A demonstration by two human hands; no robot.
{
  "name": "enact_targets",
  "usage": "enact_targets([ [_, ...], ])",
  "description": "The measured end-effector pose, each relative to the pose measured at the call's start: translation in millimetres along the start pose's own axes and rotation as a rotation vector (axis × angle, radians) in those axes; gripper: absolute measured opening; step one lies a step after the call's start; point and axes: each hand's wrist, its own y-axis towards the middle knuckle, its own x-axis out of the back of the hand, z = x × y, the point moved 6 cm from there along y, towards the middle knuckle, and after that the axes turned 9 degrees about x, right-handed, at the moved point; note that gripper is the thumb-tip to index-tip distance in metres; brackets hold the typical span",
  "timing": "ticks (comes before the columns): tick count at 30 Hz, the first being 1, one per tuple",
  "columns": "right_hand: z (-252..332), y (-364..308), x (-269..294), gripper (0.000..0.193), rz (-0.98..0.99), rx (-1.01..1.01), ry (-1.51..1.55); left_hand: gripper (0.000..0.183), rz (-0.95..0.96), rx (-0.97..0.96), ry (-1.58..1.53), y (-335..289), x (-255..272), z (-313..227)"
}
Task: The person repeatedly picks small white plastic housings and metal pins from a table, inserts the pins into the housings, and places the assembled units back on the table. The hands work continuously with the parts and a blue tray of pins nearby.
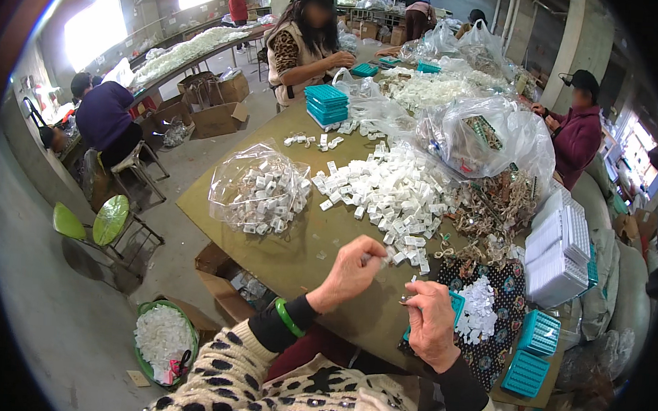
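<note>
My left hand [350, 271], a green bangle on its wrist, is at the near edge of a heap of small white plastic pieces [394, 190]. Its fingers are closed in a pinch; what they hold is blurred. Over a teal slotted tray [456, 306], my right hand [432, 322] is closed too, thumb against fingers, with a tiny part at the tips too small to name. The hand hides much of that tray. Beside it, a pile of small flat white pieces [477, 312] lies on a dark patterned cloth [500, 345].
A clear bag of white pieces [262, 190] sits left on the table [306, 257]. Teal trays [525, 373] and stacked white trays [558, 248] stand right. Tangled brown parts [494, 209] lie beyond. Co-workers [306, 50] sit around; a green basket [140, 359] is on the floor.
</note>
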Motion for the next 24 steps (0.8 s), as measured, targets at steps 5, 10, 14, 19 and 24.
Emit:
enact_targets([
  [5, -4.4, -0.8, -7.3, 0.024, 0.060, 0.005, 0.144, 0.012, 0.308, 0.310, -0.410, -31.3, -24.1, -4.9],
  [10, -1.5, -7.8, 3.5, 0.022, -0.001, 0.042, 0.085, 0.015, 0.371, 0.392, -0.430, -38.4, -30.3, -6.6],
  [14, -9.7, -13.6, -4.9, 0.021, 0.057, -0.061, 0.213, 0.016, 0.393, 0.425, -0.488, -40.5, -35.3, -5.0],
  [19, -20.8, -15.7, -4.3, 0.011, -0.120, -0.242, 0.292, 0.027, 0.372, 0.479, -0.896, -39.4, -42.6, -4.3],
  [24, -28.1, -5.4, -11.4, 0.010, -0.258, -0.383, 0.456, 0.035, 0.323, 0.240, -0.771, -31.4, -38.5, -10.1],
])
